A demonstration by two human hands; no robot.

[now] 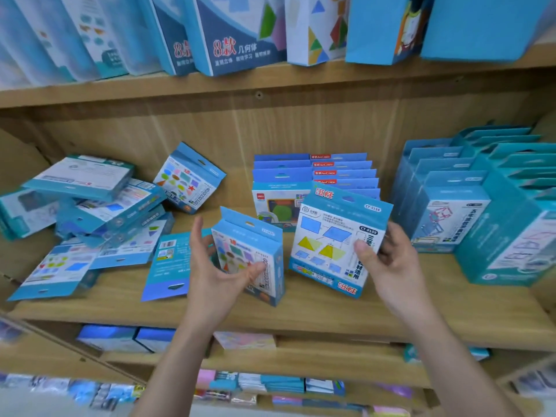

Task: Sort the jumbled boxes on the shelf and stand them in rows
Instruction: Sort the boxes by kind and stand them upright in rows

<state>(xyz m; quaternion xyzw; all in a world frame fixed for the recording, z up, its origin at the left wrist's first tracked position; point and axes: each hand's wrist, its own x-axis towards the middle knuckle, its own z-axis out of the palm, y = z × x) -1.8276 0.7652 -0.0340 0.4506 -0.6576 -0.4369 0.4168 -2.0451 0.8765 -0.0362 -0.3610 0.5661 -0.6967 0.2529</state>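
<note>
My left hand holds a small blue box with coloured shapes, thumb on its front, its lower corner near the wooden shelf. My right hand grips the right edge of a second blue box showing yellow triangles, tilted and lifted above the shelf. Behind them a row of blue boxes stands upright. A jumbled pile of boxes lies at the left. One box leans against the back wall and another lies flat, face down.
Two rows of larger teal boxes stand at the right of the shelf. Tall blue boxes fill the shelf above. Lower shelves hold more packets. Bare wood shows at the shelf's front edge between the hands.
</note>
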